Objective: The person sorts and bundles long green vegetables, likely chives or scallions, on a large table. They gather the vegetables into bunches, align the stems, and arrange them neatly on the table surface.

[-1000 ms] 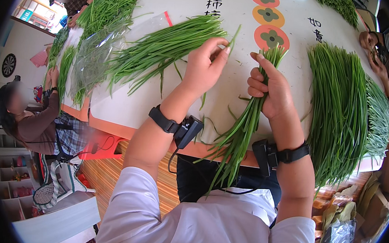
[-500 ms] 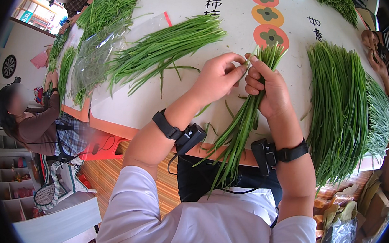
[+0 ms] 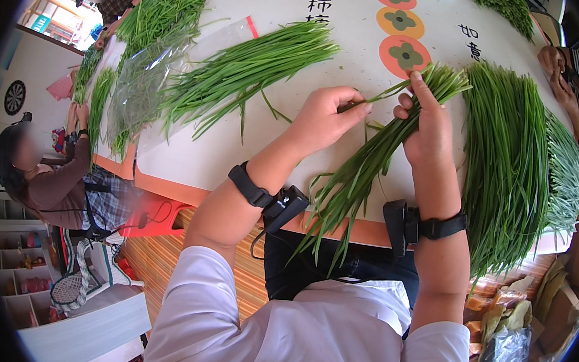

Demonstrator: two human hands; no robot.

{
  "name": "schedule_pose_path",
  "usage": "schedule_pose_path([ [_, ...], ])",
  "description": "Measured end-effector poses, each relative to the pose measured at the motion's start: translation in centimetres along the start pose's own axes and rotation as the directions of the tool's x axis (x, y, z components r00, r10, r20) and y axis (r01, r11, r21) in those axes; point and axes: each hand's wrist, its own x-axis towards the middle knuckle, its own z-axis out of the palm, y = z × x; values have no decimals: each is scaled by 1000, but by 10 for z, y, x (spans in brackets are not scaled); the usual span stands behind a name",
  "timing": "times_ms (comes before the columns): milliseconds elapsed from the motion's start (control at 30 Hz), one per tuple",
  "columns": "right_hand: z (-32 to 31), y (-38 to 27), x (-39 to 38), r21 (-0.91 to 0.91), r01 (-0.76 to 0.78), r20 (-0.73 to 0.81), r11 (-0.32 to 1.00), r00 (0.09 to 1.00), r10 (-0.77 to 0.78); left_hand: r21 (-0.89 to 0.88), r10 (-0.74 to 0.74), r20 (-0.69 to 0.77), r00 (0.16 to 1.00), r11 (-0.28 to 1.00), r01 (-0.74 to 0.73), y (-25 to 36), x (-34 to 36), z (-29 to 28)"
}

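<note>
While the right hand (image 3: 433, 124) holds the bunch of green stalks (image 3: 378, 155) near its pale ends, the left hand (image 3: 330, 116) is just to the left of the bunch. The right thumb presses on top of the bunch, and the other right fingers curl around it. The left thumb and first finger are pinched together on a thin green blade (image 3: 390, 91). This blade slants up and to the right, from the left fingertips to the bunch by the right thumb. I cannot tell if it is loose or part of the bunch.

The bunch leans: its pale ends point up and to the right, and its floppy tips hang down to the left, past the near edge of the table (image 3: 195, 167). The right hand is nearer, right on the bunch. A big green pile (image 3: 505, 167) lies to the right of the bunch, and a smaller green pile (image 3: 265, 63) lies well apart to its left.
</note>
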Motion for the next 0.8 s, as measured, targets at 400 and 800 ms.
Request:
schedule_pose_path([
  [400, 4, -9, -8, 250, -301, 333, 920, 919, 210, -247, 17, -76, 997, 968, -36, 18, 0, -9],
  [800, 22, 12, -31, -263, -698, 474, 666, 508, 719, -550, 55, 119, 991, 835, 20, 20, 3, -12],
])
